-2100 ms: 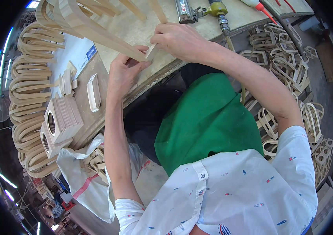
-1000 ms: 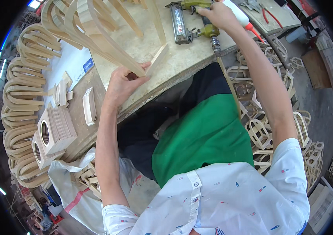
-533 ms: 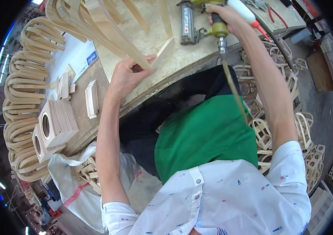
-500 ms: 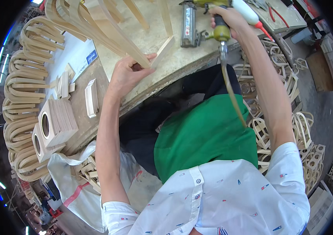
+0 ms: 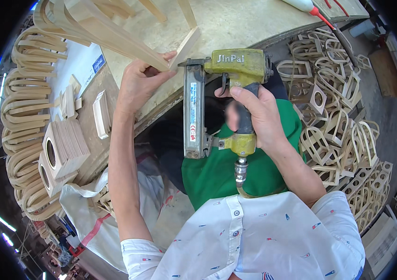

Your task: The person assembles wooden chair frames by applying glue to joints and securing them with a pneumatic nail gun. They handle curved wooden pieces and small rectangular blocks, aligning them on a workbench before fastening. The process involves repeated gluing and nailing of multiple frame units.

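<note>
My right hand (image 5: 259,114) is wrapped round the black grip of a yellow-green pneumatic nail gun (image 5: 236,65), one finger by its trigger. The gun's nose lies close to the corner that my left hand holds; whether it touches I cannot tell. An air hose (image 5: 254,193) runs from the base of the handle. My left hand (image 5: 142,81) pinches the end of a bent wooden frame (image 5: 114,44) together with a short wooden crosspiece (image 5: 187,44), where the two meet at the bench's front edge.
Bent wood arches (image 5: 25,112) stand in a row along the left. Square blocks with round holes (image 5: 67,149) and a short wood strip (image 5: 99,114) lie on the workbench (image 5: 226,23). A white sack (image 5: 86,224) hangs below. Finished frames (image 5: 334,130) are heaped at right.
My right hand has brought the nail gun from the bench's far right toward me and left, to the wooden corner. My left hand still holds the joint, shifted slightly left in view.
</note>
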`<action>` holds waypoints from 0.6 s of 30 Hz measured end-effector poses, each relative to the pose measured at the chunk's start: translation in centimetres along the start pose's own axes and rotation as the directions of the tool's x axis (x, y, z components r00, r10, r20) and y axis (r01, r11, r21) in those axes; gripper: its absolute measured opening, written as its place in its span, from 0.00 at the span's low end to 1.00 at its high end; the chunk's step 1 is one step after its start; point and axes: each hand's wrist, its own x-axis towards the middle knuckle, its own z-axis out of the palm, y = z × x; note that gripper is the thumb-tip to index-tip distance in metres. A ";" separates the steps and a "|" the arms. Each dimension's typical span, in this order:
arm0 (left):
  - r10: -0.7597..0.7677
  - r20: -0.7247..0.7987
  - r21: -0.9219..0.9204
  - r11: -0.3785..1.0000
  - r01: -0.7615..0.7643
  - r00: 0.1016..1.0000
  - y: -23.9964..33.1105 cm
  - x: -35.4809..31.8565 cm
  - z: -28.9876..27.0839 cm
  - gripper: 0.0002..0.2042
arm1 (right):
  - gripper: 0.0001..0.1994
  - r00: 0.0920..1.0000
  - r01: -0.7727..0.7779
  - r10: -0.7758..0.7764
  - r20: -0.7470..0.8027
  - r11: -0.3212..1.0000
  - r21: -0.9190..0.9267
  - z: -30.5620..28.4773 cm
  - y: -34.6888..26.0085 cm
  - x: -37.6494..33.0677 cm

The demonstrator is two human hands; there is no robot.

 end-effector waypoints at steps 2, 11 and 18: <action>-0.016 0.001 0.017 1.000 0.015 1.000 -0.1 0.0 -0.1 0.12 | 0.13 1.000 0.012 -0.012 0.007 1.000 0.001 0.3 0.0 0.0; 0.013 0.017 0.005 1.000 -0.013 1.000 -0.5 0.1 -0.2 0.16 | 0.12 1.000 0.002 -0.002 0.014 1.000 -0.010 0.8 0.5 0.0; -0.006 0.012 0.007 1.000 0.006 1.000 -0.5 0.0 -0.2 0.16 | 0.13 0.999 0.032 -0.032 0.015 0.999 -0.007 1.0 0.9 -0.1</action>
